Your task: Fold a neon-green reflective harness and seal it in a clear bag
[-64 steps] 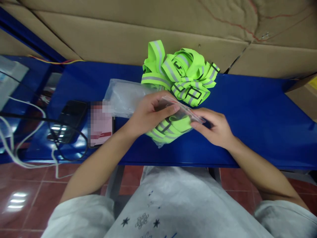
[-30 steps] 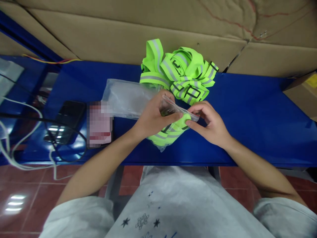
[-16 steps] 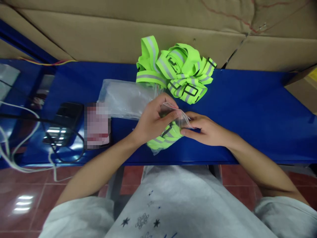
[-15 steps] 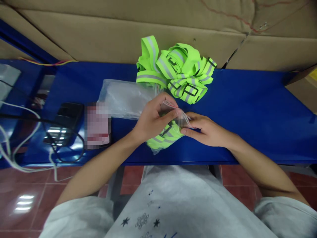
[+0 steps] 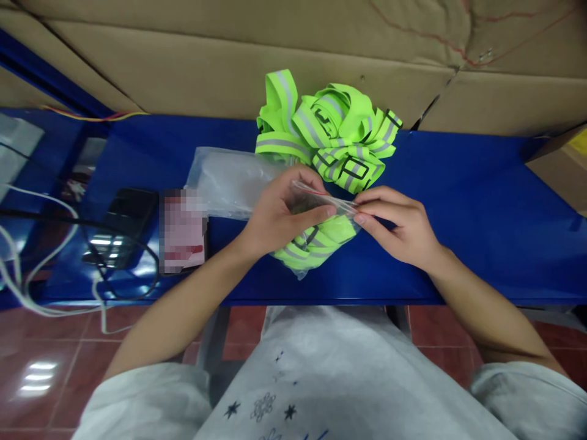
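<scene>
Nearest, below the grips, the shirt [image 5: 339,366] bears star and flower prints; blue marks are cut off at the lower edge. The left hand [image 5: 277,214] and right hand [image 5: 403,229] both pinch the mouth of a clear zip bag [image 5: 314,190]. Inside, a fluorescent reflective strap [image 5: 321,241] is partly hidden by the left hand. Left of the grips, pixelation obscures a pink-and-red item [image 5: 183,232]. Beyond them, reflective straps [image 5: 334,122] overlap.
</scene>
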Available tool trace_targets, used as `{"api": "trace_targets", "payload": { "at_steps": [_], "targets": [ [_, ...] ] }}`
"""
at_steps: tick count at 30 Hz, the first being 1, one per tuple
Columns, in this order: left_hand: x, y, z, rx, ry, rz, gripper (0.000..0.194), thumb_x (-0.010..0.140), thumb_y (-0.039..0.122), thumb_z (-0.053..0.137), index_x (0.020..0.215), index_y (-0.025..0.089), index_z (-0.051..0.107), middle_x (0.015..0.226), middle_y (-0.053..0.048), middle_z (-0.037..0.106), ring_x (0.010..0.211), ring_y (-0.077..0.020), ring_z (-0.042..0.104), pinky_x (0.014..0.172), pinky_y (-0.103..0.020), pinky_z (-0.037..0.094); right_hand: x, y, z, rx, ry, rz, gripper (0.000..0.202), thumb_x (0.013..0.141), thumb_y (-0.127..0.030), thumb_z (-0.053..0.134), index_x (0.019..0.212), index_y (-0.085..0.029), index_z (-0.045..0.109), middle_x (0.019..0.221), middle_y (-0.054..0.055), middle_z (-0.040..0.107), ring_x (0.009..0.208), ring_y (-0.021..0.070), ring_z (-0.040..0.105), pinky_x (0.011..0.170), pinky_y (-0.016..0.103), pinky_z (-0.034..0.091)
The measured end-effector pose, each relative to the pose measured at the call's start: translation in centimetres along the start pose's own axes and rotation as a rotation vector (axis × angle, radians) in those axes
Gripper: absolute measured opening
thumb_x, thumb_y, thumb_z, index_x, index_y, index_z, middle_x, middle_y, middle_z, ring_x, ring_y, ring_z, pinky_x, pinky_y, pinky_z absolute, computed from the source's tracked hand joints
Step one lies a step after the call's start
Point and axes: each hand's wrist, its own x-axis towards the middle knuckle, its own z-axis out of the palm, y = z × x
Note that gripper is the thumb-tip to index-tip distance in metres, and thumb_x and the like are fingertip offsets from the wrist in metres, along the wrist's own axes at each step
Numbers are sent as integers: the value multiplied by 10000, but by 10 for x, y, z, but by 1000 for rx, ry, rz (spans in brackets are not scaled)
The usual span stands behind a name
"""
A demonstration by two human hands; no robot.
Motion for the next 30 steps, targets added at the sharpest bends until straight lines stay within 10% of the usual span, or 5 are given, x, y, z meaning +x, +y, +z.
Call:
{"api": "trace_targets", "payload": {
  "at_steps": [10, 18, 23, 30],
  "targets": [
    [-3, -6, 5, -10, -82, -10, 374, 780, 426, 885, 910, 220, 601, 815, 0, 680, 704, -150, 657, 621, -275, 518, 2, 1, -5, 177, -376, 7, 174, 1059, -275, 543, 1117, -202, 690, 1229, 98, 682, 1133, 172, 666, 989, 311, 542],
    [-2, -4, 4, -87, -16, -10, 394, 776, 394, 900, 928, 225, 578, 864, -4, 701, 736, -155, 671, 670, -298, 536, -4, 1, -4, 367, -92, 360, 447, 946, -370, 747, 1339, -254, 570, 777, -40, 696, 689, 130, 667, 688, 259, 533],
    [-1, -5, 5, -76, 31, -82, 378, 770, 398, 899, 970, 226, 628, 776, 15, 700, 657, -147, 648, 589, -275, 494, 1, 1, -10, 279, -125, 444, 306, 905, -489, 765, 910, -184, 744, 738, 5, 694, 651, 110, 601, 617, 238, 468],
    [3, -10, 3, -77, 59, -78, 281, 910, 469, 754, 1000, 204, 736, 908, -28, 774, 853, -181, 730, 816, -305, 589, 4, 6, -24, 301, -237, 448, 326, 909, -509, 740, 954, -186, 734, 820, 39, 728, 732, 141, 637, 677, 264, 504]
  ]
}}
